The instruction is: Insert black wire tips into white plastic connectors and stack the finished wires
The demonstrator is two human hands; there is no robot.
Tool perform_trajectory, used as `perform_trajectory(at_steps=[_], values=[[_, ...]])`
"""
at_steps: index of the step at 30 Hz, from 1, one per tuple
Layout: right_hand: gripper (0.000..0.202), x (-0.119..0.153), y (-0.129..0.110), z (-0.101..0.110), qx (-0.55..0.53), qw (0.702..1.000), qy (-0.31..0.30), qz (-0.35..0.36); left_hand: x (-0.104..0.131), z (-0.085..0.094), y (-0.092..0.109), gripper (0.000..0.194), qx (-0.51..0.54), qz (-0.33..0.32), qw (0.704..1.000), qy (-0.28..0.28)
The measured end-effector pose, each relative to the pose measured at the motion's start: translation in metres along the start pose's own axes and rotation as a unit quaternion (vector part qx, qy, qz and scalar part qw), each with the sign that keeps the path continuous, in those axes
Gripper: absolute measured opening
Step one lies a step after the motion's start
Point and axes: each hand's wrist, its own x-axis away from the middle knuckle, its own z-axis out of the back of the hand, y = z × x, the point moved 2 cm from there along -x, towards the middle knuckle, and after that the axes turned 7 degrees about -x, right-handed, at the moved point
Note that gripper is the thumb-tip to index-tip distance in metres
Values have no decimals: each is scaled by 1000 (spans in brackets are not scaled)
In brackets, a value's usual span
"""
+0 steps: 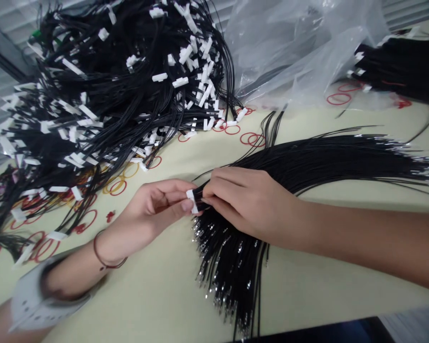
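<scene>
We see a heap of black cables (pixel 128 88) at ten o'clock and a loose wire bundle (pixel 329 157) spreading from three o'clock to six. Our right hand (pixel 253 205), at four, pinches black wires (pixel 199 194); our left hand (pixel 153 214), at eight, grips the white connector (pixel 192 202), near centre toward seven.

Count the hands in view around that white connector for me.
2: the left hand holds the white connector; the right hand pinches black wires just to its right. No other hands show.
</scene>
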Motion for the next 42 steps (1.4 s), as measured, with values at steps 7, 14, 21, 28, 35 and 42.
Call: perform_trajectory(at_steps=[7,14,21,28,35,42], values=[[14,-7,2,15,-75,984,161,-22,-4,1,-2,15,21,-8,999,50],[22,-4,-1,18,-67,987,143,24,-1,0,0,15,21,3,999,32],[27,2,-12,11,-1,995,74,63,-2,-1,3,19,22,-6,999,23],[16,2,-16,20,-11,997,65,-35,-2,-2,2,19,42,9,998,34],[14,2,-19,9,-91,989,48,-104,-2,-2,1,21,56,1,998,32],[26,6,-8,7,27,998,33,-36,-2,-1,1,19,32,-23,999,21]])
